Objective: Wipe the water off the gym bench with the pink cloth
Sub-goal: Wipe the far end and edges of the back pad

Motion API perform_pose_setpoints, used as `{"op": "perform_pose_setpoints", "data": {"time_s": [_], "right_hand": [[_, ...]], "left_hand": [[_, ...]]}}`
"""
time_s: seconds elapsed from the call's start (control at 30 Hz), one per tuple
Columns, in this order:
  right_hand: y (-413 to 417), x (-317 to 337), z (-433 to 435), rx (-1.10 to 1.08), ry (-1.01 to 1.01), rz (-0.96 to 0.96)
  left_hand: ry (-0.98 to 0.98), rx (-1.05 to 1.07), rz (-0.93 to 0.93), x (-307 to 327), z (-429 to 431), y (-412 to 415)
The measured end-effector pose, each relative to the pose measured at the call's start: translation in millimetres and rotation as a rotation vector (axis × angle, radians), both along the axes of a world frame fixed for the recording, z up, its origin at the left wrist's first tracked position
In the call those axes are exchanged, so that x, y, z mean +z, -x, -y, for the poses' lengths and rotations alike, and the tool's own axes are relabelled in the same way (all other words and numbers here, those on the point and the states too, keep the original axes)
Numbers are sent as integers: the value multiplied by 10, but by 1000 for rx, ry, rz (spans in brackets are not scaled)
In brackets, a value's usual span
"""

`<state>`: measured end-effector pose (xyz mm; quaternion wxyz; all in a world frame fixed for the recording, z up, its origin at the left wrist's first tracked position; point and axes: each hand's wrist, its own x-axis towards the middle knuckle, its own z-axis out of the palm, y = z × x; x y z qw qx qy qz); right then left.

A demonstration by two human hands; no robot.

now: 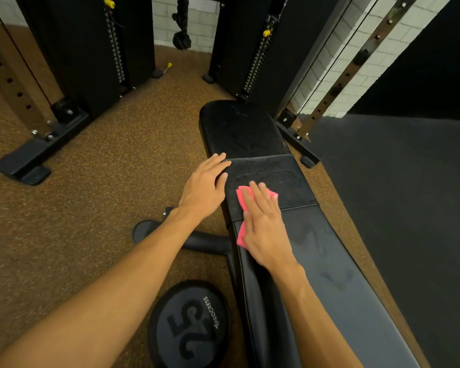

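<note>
Right hand (263,229) flat on pink cloth (241,237); left hand (205,187) spread on bench (329,274) edge

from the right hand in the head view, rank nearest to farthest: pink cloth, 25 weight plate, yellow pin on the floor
1. pink cloth: directly under the right hand, pressed flat on the bench.
2. 25 weight plate: on the floor, left of the bench, closer to the camera.
3. yellow pin: far ahead on the floor, between the black machine towers.
</note>
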<state>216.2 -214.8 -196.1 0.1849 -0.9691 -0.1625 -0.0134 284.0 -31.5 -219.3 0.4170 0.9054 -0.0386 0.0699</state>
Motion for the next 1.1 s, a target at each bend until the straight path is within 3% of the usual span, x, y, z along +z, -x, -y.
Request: {"op": "perform_pose_setpoints", "data": {"time_s": [0.1, 0.3, 0.47, 0.67, 0.87, 1.03, 1.1], "right_hand": [[158, -55, 151, 139, -27, 20], [-49, -36, 41, -94, -33, 8], [63, -51, 110, 166, -38, 17], [-140, -25, 115, -184, -36, 21], [67, -53, 133, 166, -22, 32], [-48, -25, 379, -198, -51, 12], [-178, -12, 262, -220, -28, 7]], "left_hand": [[-26, -27, 3, -48, -26, 13], [-27, -39, 35, -80, -69, -14], [-67, -33, 20, -104, -81, 1], [-16, -4, 16, -87, -41, -19], [-47, 32, 48, -76, -9, -39], [-109, 31, 64, -39, 126, -113], [-108, 2, 66, -24, 177, -167]]}}
